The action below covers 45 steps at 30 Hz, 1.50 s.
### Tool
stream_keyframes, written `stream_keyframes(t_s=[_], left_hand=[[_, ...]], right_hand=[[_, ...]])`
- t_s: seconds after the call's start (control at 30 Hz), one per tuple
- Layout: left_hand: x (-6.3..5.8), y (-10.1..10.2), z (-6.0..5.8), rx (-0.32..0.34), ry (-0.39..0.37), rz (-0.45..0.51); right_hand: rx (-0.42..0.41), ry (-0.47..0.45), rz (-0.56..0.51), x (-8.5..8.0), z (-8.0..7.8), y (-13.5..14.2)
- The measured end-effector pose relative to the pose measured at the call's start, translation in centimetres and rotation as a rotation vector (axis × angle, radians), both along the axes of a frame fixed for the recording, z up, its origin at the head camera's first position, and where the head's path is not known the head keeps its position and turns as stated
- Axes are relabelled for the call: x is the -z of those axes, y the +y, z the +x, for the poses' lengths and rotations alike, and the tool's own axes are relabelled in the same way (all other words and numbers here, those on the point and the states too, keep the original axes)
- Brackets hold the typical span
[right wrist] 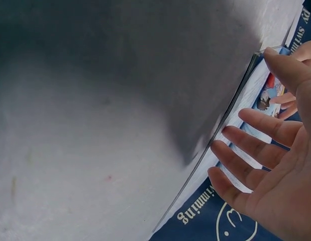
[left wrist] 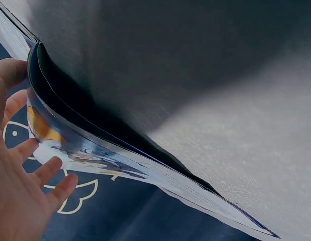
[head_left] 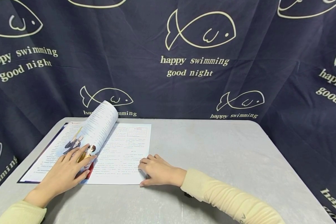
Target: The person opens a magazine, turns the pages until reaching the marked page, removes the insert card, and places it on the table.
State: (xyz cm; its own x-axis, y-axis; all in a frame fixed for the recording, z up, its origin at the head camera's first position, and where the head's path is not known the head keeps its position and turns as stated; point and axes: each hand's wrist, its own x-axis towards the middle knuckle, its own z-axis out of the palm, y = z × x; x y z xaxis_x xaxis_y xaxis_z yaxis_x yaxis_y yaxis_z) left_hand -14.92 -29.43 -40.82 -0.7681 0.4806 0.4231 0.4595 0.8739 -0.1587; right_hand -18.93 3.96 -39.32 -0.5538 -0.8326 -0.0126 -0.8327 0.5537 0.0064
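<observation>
An open magazine [head_left: 120,143] lies on the grey table, with printed text on its right page. Near the spine a page [head_left: 100,119] arches up and curls over to the left, with drawn figures at its lower part. My left hand [head_left: 65,169] rests on this left side with its fingers spread over the picture; in the left wrist view the left hand [left wrist: 24,170] shows its fingers apart beside the bulging pages [left wrist: 95,145]. At the right page's lower right edge, my right hand [head_left: 161,171] touches the paper. The right wrist view shows the right hand [right wrist: 276,150] with fingers loosely extended.
The grey table [head_left: 212,155] extends to the right of the magazine. A dark blue curtain [head_left: 190,90] with fish outlines and lettering hangs behind and at both sides of the table.
</observation>
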Motion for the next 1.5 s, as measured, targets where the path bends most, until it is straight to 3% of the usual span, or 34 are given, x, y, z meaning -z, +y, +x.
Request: stream_keyframes(t_s=[0.47,1.07,1.5], left_hand=[[0.21,-0.38,-0.19,0.032,0.014,-0.001],[0.12,-0.02,0.30,-0.048,-0.053,-0.021],[0.21,0.10,0.19,-0.005,-0.017,-0.038]], right_hand=[[-0.027,-0.035,-0.019,-0.45,0.01,0.06],[-0.010,-0.001,-0.007,-0.37,0.20,-0.11],[-0.050,-0.025,-0.053,-0.47,0.02,0.14]])
